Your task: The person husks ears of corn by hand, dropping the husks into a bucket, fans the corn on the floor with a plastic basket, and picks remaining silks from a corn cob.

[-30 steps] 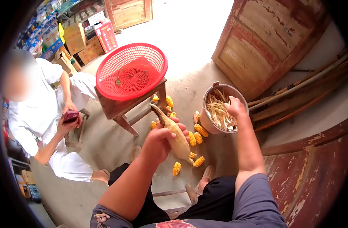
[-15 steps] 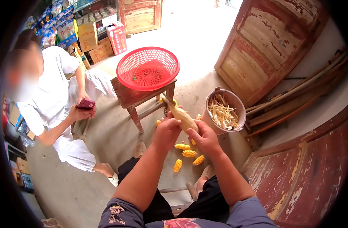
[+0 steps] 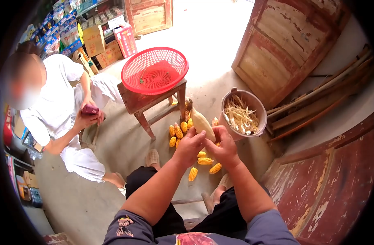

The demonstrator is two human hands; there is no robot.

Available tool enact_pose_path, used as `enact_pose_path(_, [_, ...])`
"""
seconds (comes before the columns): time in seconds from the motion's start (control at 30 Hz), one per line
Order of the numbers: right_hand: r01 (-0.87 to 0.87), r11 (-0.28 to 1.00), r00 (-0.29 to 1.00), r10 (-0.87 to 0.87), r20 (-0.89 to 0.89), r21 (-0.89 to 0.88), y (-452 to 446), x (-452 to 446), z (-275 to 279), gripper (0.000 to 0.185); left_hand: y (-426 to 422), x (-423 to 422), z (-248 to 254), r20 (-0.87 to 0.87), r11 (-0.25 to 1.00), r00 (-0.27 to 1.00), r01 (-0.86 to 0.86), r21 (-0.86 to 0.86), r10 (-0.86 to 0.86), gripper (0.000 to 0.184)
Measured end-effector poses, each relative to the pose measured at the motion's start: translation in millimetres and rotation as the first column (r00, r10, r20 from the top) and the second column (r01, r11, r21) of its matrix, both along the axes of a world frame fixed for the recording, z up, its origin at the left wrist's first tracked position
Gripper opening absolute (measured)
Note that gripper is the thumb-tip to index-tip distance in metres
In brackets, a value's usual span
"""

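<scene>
Between left hand (image 3: pixel 190 147) and right hand (image 3: pixel 225 148), both apparently gripping its near end, juts a corn ear (image 3: pixel 201 125)

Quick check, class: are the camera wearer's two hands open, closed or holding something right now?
Left hand: closed, holding the husk-covered corn ear.
Right hand: closed at the same ear's near end, fingertips partly hidden.

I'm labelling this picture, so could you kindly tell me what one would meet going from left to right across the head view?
Dark red phone, red basket, husk-covered corn ear, bucket, wooden poles.
</scene>
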State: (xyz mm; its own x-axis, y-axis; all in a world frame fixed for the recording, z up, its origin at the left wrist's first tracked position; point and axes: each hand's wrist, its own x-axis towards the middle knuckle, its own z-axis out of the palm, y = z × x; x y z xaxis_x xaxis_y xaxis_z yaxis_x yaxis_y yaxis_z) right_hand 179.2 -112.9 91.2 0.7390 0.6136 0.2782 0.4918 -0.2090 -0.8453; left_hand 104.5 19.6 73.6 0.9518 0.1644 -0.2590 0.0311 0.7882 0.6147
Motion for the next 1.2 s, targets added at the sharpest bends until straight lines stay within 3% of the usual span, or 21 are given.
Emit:
enact_pose_path(0.03, [-0.047, 0.992, 0.954, 0.079, -0.289, 0.118, 0, 2, -3, 0.032, 2, 3, -1, 0.006, 0.999, 0.999, -0.033, 0.001, 0.033, 0.036])
enact_pose_path(0.07, [-0.063, 0.968, 0.821, 0.188, -0.539, 0.242, 0, 4, -4, 0.03, 3, 4, -1, 0.025, 0.999, 0.998, -0.052, -0.009, 0.052, 0.037])
enact_pose_path(0.1, [-0.077, 0.966, 0.79, 0.211, -0.576, 0.248, -1, 4, -2, 0.028, 5, 4, 1, 0.052, 0.999, 0.998, -0.044, 0.009, 0.044, 0.037])
enact_pose_path(0.43, [-0.157, 0.961, 0.796, 0.26, -0.547, 0.227, 2, -2, 0, 0.023, 11, -9, 5, 0.047, 0.994, 0.994, -0.099, 0.038, 0.097, 0.044])
enact_pose_path(0.6, [-0.138, 0.953, 0.699, 0.286, -0.656, 0.27, 1, -5, -3, 0.024, 12, -13, 0, 0.013, 0.989, 0.99, -0.144, 0.028, 0.144, 0.042])
enact_pose_path(0.7, [-0.146, 0.935, 0.617, 0.342, -0.709, 0.324, -1, -6, 0, 0.024, 15, -13, -4, 0.026, 0.995, 0.999, -0.038, -0.095, 0.041, 0.039])
enact_pose_path(0.73, [-0.144, 0.935, 0.617, 0.34, -0.71, 0.323, -3, -3, -2, 0.024, 15, -12, -5, 0.038, 0.998, 0.998, -0.055, -0.042, 0.057, 0.038])
enact_pose_path(0.8, [-0.15, 0.989, 0.917, 0.133, -0.377, -0.017, -8, 2, -4, 0.021, 12, -13, -5, 0.044, 0.997, 0.997, -0.071, 0.009, 0.07, 0.036])
enact_pose_path(0.83, [-0.118, 0.991, 0.969, 0.127, -0.212, 0.058, -8, 1, -2, 0.019, 10, -14, -2, 0.033, 0.996, 0.996, -0.086, 0.024, 0.085, 0.038])
enact_pose_path(0.93, [-0.073, 0.985, 0.99, 0.091, -0.111, 0.156, -5, -5, 6, 0.019, -2, -17, 11, -0.016, 0.988, 0.994, -0.11, 0.11, 0.112, 0.043])
enact_pose_path(1.07, [-0.041, 0.997, 0.984, 0.052, -0.171, 0.069, -16, 4, -16, 0.023, -11, -9, -22, -0.01, 0.914, 0.994, -0.098, 0.394, 0.111, 0.051])
enact_pose_path(1.13, [-0.032, 0.99, 0.925, 0.082, -0.37, 0.138, -15, -1, -4, 0.019, -14, -10, -30, 0.039, 0.91, 0.992, -0.126, 0.394, 0.12, 0.054])
enact_pose_path(1.2, [-0.069, 0.986, 0.932, 0.117, -0.344, 0.151, -18, 6, -17, 0.012, -15, -8, -42, 0.089, 0.878, 0.987, -0.162, 0.451, 0.136, 0.056])
